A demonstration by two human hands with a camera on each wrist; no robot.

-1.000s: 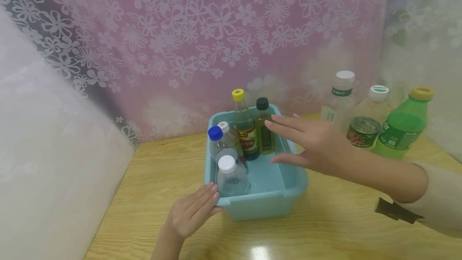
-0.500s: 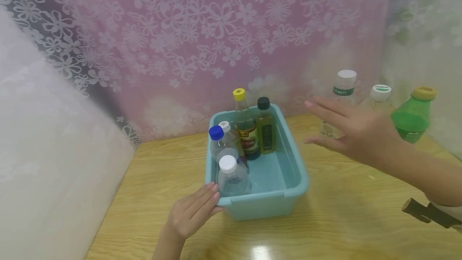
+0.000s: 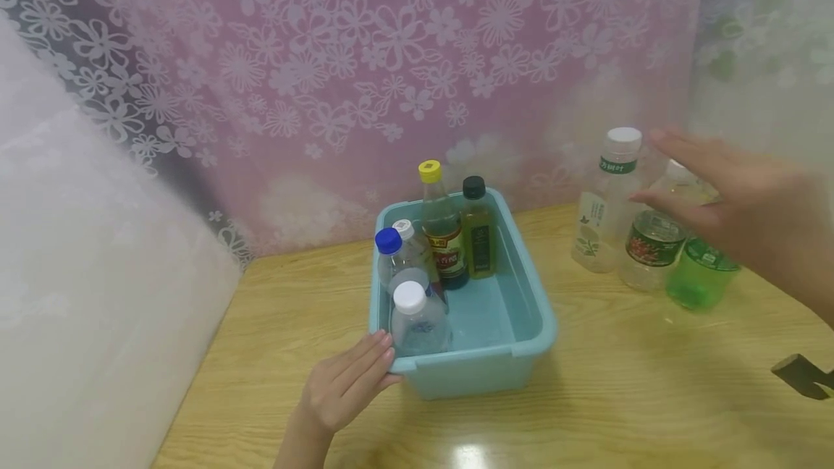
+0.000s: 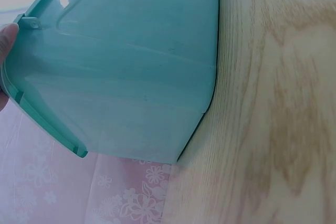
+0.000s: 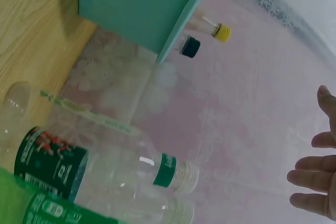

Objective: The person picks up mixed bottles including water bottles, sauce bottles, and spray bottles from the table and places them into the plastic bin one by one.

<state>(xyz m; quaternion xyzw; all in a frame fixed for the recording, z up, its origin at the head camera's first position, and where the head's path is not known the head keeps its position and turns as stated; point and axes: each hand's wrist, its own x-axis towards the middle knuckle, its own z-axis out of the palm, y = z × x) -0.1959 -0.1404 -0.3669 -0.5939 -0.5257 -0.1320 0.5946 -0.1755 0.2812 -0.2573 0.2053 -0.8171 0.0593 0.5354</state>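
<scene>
My left hand (image 3: pixel 347 383) holds the near left corner of a light blue plastic storage bin (image 3: pixel 469 373), fingers over the rim and thumb below it. The left wrist view shows the bin's outer wall (image 4: pixel 126 61) and part of that hand at the rim. My right hand (image 3: pixel 759 205), fingers spread, hovers with nothing in it over the bottles at the right. Nearest it are a tall clear bottle with a white cap (image 3: pixel 602 219), a clear bottle with a dark green label (image 3: pixel 654 239) and a green soda bottle (image 3: pixel 702 275), its top hidden by the hand.
Inside the bin stand a yellow-capped sauce bottle (image 3: pixel 446 237), a dark-capped oil bottle (image 3: pixel 478 234), a blue-capped bottle (image 3: pixel 389 242) and white-capped bottles, one in the near left corner (image 3: pixel 420 324). Floral cloth (image 3: pixel 417 78) hangs behind the wooden table (image 3: pixel 293 310).
My right hand has moved from beside the oil bottle in the bin rightward, to over the bottles on the table. The left hand has stayed at the bin's corner.
</scene>
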